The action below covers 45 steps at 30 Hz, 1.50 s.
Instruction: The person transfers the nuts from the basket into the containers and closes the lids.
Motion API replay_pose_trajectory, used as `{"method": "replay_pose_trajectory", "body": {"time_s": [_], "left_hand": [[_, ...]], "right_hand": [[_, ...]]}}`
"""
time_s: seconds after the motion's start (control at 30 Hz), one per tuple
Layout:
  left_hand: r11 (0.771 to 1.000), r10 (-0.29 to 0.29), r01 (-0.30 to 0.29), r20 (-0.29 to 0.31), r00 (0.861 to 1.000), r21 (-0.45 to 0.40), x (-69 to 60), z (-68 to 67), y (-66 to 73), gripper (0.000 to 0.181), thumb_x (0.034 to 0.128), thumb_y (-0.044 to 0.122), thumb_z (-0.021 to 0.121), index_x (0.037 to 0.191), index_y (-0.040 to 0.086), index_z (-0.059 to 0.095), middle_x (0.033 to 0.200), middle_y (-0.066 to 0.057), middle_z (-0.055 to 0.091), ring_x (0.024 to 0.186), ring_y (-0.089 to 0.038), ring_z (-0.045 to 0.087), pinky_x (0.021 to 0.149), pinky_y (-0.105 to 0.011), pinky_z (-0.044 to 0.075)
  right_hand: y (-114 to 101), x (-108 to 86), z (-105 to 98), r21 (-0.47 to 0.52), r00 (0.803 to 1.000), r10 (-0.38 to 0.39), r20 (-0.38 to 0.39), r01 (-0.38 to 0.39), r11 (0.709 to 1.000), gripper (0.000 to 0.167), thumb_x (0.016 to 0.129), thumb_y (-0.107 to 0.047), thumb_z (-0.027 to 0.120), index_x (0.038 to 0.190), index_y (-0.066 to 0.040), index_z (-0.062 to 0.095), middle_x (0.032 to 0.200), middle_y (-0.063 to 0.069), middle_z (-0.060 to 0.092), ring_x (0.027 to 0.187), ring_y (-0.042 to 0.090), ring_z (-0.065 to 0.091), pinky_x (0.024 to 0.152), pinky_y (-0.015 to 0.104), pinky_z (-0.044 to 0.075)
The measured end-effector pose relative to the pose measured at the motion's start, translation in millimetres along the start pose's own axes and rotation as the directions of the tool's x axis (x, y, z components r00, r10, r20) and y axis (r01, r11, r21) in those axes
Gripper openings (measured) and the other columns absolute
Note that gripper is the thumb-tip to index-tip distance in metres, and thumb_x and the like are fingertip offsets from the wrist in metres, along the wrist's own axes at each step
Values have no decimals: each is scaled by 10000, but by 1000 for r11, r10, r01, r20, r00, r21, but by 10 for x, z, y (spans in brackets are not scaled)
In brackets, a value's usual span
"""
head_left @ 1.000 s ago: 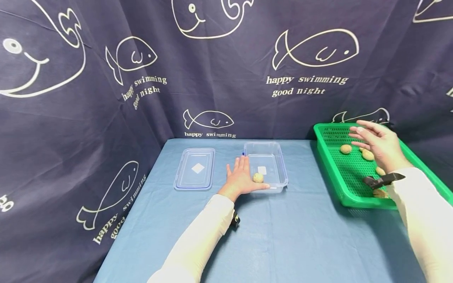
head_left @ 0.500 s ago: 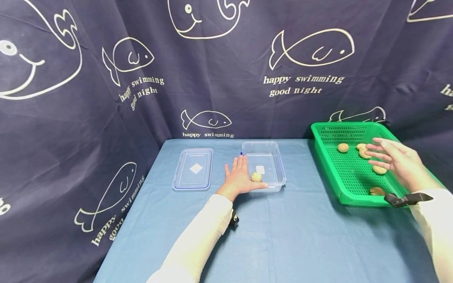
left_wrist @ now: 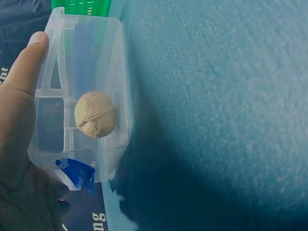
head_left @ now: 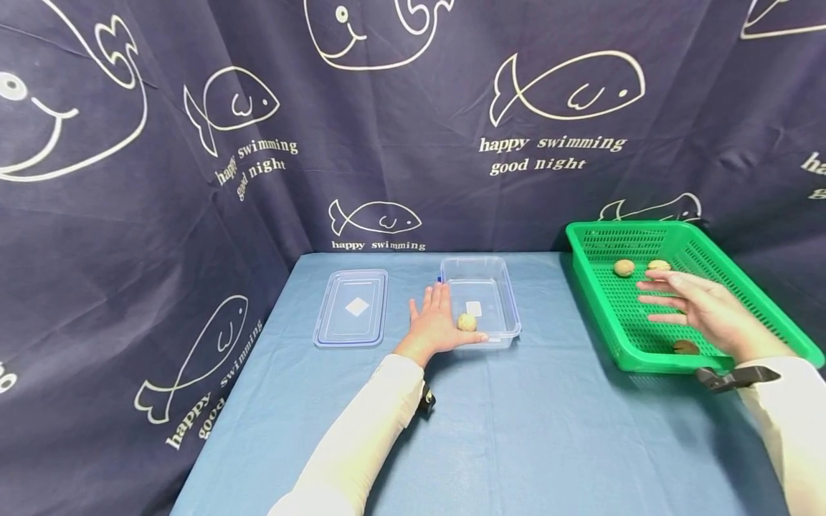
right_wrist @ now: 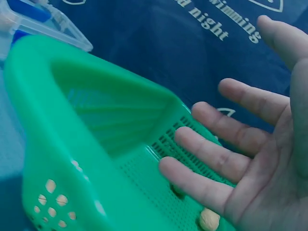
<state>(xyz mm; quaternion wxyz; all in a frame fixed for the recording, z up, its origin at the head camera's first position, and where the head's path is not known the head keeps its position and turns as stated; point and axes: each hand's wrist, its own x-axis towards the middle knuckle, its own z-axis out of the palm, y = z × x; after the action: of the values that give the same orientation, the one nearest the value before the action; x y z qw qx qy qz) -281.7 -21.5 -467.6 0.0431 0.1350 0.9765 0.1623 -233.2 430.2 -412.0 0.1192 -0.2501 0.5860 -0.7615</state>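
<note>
Pale lettering [head_left: 553, 144] runs across the dark blue cloth [head_left: 413, 143] in front of me — "happy swimming", and beneath it "good night" — repeated under outlined fish [head_left: 571, 87], the lowest centre copy showing only "happy swimming".

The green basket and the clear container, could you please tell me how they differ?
The basket is green and perforated; the container is transparent and unperforated. The basket looks larger than the container. The basket holds several walnuts, the container a single walnut. Both are open-topped.
</note>
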Motion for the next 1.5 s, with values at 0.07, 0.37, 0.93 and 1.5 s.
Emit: {"method": "replay_pose_trajectory", "body": {"time_s": [0.07, 0.37, 0.93, 1.5], "left_hand": [[1000, -3, 3, 0, 1000, 3, 2, -6, 1, 1351, 687, 864, 657, 1631, 74, 99, 1697, -123, 102, 1563, -270, 53, 1198, -625, 66], [1000, 1, -1, 4, 1000, 6, 0, -1, -5, 1356, 681, 876, 647, 1628, 65, 113, 1694, -128, 114, 1561, -286, 77, 1195, -629, 73], [1000, -1, 1, 12, 1000, 3, -19, -15, -18, 1350, 687, 866, 654, 1633, 85, 89, 1698, -115, 105, 1563, -257, 44, 1194, -632, 83], [1000, 1, -1, 5, 1000, -5, -16, 1, 0, 1353, 679, 873, 651, 1635, 95, 92, 1700, -99, 104, 1564, -246, 46, 1194, -629, 82]], "right_hand": [[27, 16, 21, -19, 1000, 30, 6, -30, 999, 503, 1104, -32, 170, 1398, -63, 576, 1330, 83, 668, 1191, 200, 660, 860, 443, 581], [125, 4, 29, -64, 979, 192, 64, -188, 980, 543, 1125, -191, 129, 1412, -219, 588, 1348, -22, 655, 1197, 185, 650, 882, 447, 575], [165, 86, -40, -51, 861, 464, 208, -464, 884, 551, 1111, -329, 110, 1406, -396, 571, 1377, -103, 621, 1228, 144, 611, 950, 467, 511], [269, 69, -28, -394, 701, 700, -136, -686, 611, 674, 1082, -533, 160, 1558, -78, 308, 1524, 399, 277, 1300, 452, 480, 1023, 511, 444]]}}
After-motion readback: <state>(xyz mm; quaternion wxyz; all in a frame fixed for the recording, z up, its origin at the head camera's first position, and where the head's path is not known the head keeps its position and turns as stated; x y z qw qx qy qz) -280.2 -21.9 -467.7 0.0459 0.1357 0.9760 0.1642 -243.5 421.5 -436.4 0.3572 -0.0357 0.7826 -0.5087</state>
